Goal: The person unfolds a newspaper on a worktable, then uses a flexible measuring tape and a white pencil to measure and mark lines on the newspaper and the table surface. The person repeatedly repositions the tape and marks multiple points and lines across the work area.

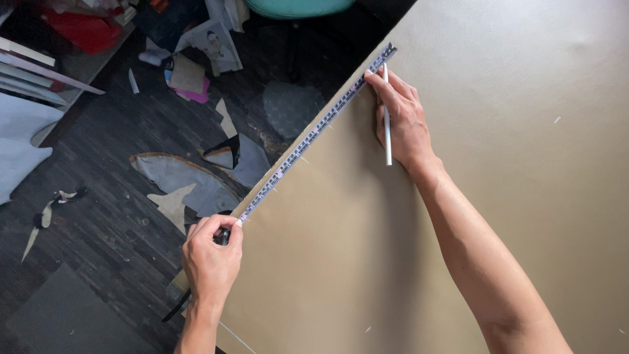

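Floor at left is cluttered: grey scraps of cut material near the sheet edge, a pink piece further up, a printed page with a picture at top, red cloth in the top-left corner, pale boards on the left, a teal seat at top centre. A dark grey mat lies bottom left.

My tape runs taut along the left edge of the tan sheet, diagonal from lower left to upper right, lying flat on the sheet. My left hand is clenched on the tape's lower end, thumb and fingers pinching it right at the sheet edge; something dark sits inside the fist, can't tell what. My right hand presses the tape's upper part down with the index fingertip, just short of the metal end tab at the sheet corner. Same hand also grips a thin white marker between the fingers, pointing along the hand, lying over the sheet, tip just beside the tape. Tape spans between both hands, touching each. A few small white marks dot the sheet at right.
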